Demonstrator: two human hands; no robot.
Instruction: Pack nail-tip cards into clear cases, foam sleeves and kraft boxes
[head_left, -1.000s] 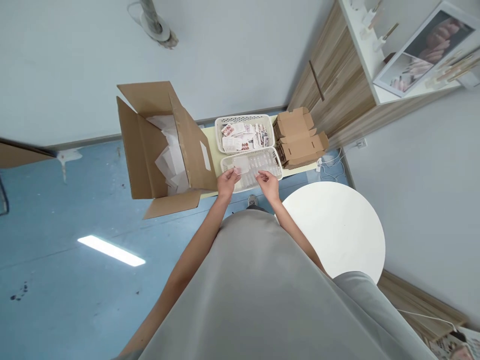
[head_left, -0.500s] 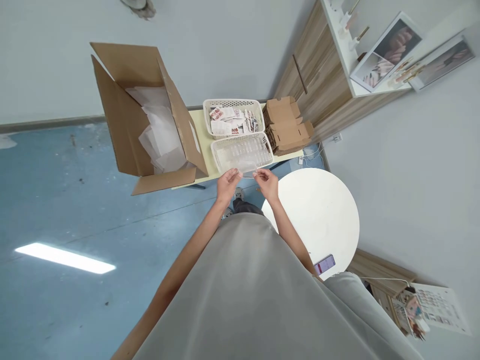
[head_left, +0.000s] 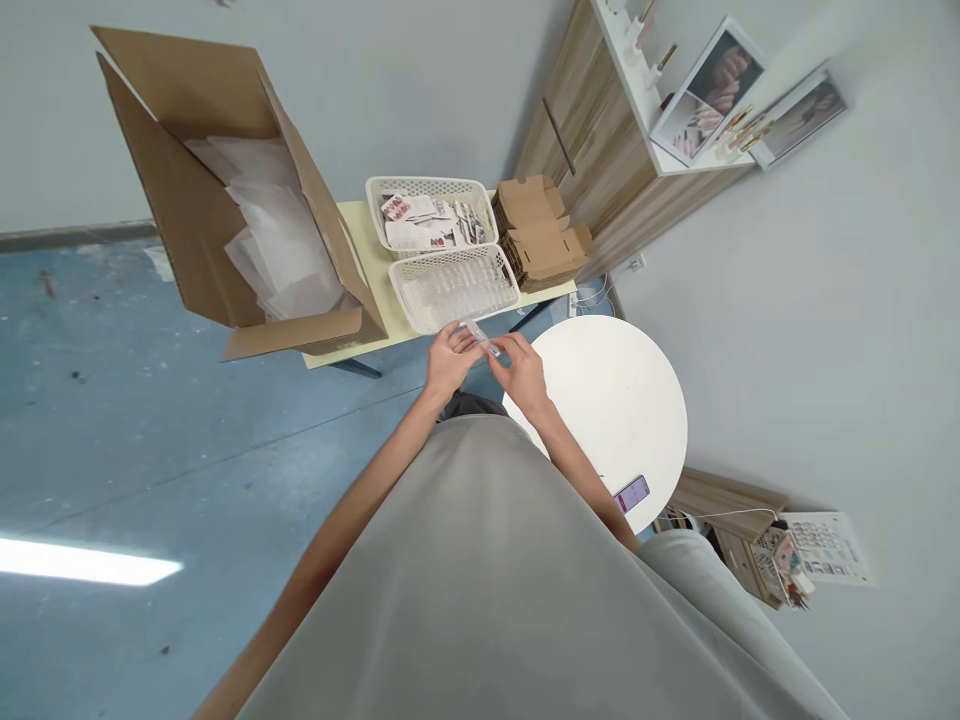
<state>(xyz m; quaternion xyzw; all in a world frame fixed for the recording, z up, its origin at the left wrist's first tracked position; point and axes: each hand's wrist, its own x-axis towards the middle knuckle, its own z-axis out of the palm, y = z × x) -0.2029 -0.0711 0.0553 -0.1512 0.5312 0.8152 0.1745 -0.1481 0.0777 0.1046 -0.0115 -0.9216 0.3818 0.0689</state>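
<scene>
Between the left hand point(head_left: 448, 360) and right hand point(head_left: 523, 372), one clear plastic piece point(head_left: 484, 340) is pinched at each end by the fingertips, just off the yellow table point(head_left: 375, 275). At twelve o'clock sit two white baskets, near basket point(head_left: 396, 285) and far basket point(head_left: 427, 182). One open cardboard box point(head_left: 187, 200) stands at ten. One round white table point(head_left: 622, 390) at four bears one phone point(head_left: 631, 493).

On your desk point(head_left: 375, 275), an open cardboard box point(head_left: 172, 220) of white sheets fills the left end — a basket of printed cards point(head_left: 424, 183) sits at the far edge, flat cartons point(head_left: 540, 235) at the right end.
</scene>
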